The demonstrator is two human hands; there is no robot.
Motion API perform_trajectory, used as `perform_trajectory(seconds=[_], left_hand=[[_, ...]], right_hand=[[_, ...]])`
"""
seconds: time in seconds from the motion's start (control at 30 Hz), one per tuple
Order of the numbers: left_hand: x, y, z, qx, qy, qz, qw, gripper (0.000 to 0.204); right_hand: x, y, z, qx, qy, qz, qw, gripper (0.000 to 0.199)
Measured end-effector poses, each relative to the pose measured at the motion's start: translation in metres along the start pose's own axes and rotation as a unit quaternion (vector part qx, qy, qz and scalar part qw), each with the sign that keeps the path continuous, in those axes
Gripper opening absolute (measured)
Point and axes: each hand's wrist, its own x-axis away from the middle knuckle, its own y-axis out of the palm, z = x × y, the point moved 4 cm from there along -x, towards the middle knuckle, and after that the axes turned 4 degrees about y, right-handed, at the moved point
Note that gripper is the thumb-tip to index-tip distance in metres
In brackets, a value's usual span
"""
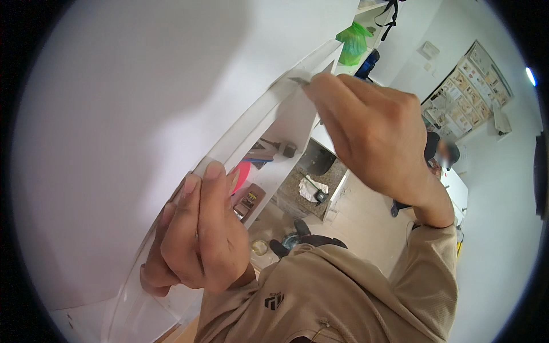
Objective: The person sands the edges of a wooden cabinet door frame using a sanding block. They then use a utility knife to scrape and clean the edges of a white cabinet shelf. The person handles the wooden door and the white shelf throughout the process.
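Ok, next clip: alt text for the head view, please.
Both hands work along the front edge of a white panel: the left hand grips a clear strip on that edge, while the right hand pinches a small thin piece higher up. Shelves with clutter sit behind.

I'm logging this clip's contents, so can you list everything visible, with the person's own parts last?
white panel: one, white, fills the left, its edge pinched by both hands
thin strip: one, pale grey, at the panel's upper edge under the right fingers
green bag: one, green, top shelf
white cloth: one, white, on the speckled counter below
wall posters: several, pale, right wall
other person: one, seated far right
left hand: one, lower panel edge
right hand: one, upper edge
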Motion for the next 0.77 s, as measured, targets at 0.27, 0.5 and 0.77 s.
perform_trajectory(seconds=[0.27,0.5,0.77], left_hand=[[0.002,0.000,0.000,0.019,-0.008,0.000,1.000,0.023],[0.000,-0.003,0.005,0.029,-0.037,-0.017,0.999,0.024],[0.004,-0.002,0.002,0.056,-0.043,-0.008,0.997,0.019]], right_hand=[[-0.004,0.000,0.002,0.037,0.028,-0.009,0.999,0.016],[-0.002,-0.015,-0.031,-0.042,-0.021,-0.023,0.999,0.015],[-0.004,-0.006,-0.008,0.075,0.039,-0.022,0.996,0.014]])
